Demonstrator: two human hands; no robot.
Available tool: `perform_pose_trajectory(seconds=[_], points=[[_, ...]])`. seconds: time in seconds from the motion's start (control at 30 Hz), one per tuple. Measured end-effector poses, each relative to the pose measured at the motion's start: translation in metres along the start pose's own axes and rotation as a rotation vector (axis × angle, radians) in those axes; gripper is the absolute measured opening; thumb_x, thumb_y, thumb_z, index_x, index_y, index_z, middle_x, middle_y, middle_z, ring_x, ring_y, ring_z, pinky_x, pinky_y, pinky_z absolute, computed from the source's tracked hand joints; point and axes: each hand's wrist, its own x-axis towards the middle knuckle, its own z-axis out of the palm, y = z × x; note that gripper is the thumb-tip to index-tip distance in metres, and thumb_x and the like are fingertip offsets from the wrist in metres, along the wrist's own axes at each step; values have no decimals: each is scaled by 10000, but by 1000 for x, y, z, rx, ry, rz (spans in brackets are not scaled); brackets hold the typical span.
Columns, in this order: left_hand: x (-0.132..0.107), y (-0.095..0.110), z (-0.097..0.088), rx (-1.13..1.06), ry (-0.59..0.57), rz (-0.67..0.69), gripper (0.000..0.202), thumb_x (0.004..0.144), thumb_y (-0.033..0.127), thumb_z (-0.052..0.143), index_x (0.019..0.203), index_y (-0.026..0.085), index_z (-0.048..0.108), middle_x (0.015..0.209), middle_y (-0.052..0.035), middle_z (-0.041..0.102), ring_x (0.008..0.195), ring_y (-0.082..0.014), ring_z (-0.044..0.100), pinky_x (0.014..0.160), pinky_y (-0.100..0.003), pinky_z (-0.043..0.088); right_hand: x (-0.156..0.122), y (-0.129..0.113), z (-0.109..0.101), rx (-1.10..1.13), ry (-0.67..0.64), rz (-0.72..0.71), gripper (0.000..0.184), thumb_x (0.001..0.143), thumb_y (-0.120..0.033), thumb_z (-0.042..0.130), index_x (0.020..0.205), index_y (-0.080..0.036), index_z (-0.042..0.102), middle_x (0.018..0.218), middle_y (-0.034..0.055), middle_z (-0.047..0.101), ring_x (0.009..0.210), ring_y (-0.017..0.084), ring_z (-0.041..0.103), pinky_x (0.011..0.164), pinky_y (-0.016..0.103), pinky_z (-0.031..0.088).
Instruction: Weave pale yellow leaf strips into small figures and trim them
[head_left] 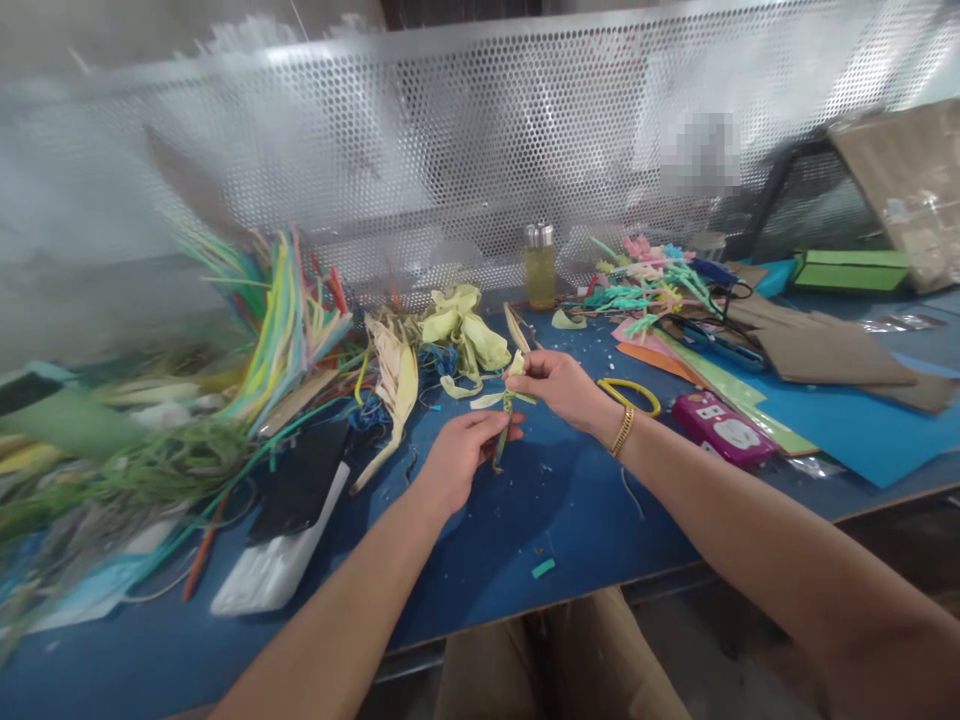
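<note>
Above the middle of the blue table, both hands are on a small craft piece (508, 402) with a thin greenish stem, pale strips sticking out sideways and a pale yellow top. My left hand (466, 448) pinches the stem from below, fingers closed. Just above it, my right hand (564, 388) has thumb and fingers closed on the pale top, which they partly cover. Behind the piece lies a heap of pale yellow-green corn husks (472, 335). A longer dried husk (401, 395) rests to the left. Beside my right wrist is a yellow ring (634, 383).
At left, a black phone (300, 485) lies on a white case (277, 575), near coloured strips (281, 320) and green cord (187, 455). Behind stand a bottle (540, 275) and perforated metal screen (487, 130). At right are a purple case (721, 430), cardboard (832, 350) and blue paper (885, 430).
</note>
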Motion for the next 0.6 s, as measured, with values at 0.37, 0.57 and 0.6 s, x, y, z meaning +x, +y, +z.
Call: perform_pose_trajectory(seconds=[0.37,0.57,0.6], points=[[-3,5,6,86,53,60,305,652,407,778,819,152,765,779,-89,735,775,-218,645,713,-314,452,-3,-1,4,278,13,129,354,556,-347,847,710,-170,581,611,-61,569,552,64,487,571,232,409],[-3,4,10,-207,20,14,338,615,317,842,890,147,743,805,-72,736,781,-168,660,729,-265,484,-6,-7,6,257,0,139,358,553,-354,845,708,-167,583,654,-41,605,614,85,547,613,242,445],[-3,3,9,-216,28,15,335,605,301,850,885,152,742,799,-63,734,770,-157,657,725,-256,483,-7,-7,7,248,-5,137,356,556,-354,842,716,-167,585,660,-38,607,616,86,547,614,243,446]])
